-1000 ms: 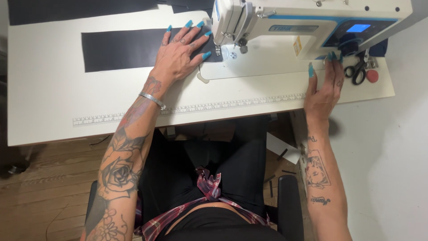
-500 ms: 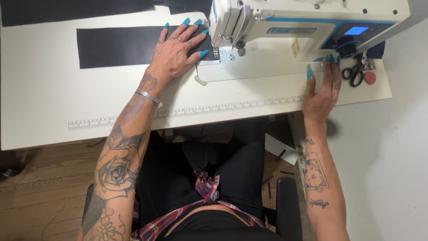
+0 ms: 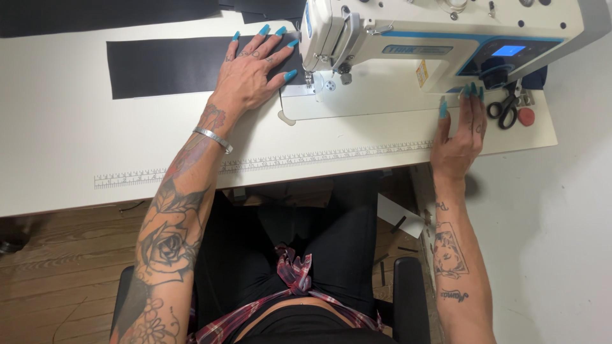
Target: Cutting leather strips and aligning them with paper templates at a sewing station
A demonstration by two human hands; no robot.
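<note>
— Where are your hands right now?

— My left hand (image 3: 252, 73) lies flat on the black fabric strip (image 3: 166, 65), fingers spread and pressing, gripping nothing. The strip runs along the table's (image 3: 76, 159) far edge, its right end tucked under the head of the white sewing machine (image 3: 440, 38), at the needle (image 3: 310, 78). My right hand (image 3: 460, 134) rests open near the table's right edge, fingertips touching the base of the machine just below its control dial (image 3: 496, 71).

— What worries you?

— My left thumb. Its long nail sits just beside the presser foot. If the cloth feeds and I ride along with it, I'd judge the nail or fingertip could run under the needle.

— And the cloth itself?

— Only one hand guides it. Most of the strip lies loose towards the table's left. If my palm pushes unevenly, the seam could wander, or the strip could skew and bunch at the foot.

— Anything on the right?

— The scissors (image 3: 505, 108) and a small red round thing (image 3: 526, 116) lie at the table's far right corner, close to my fingertips. A careless sweep could knock them off. The nails could also catch that dial by accident.
</note>
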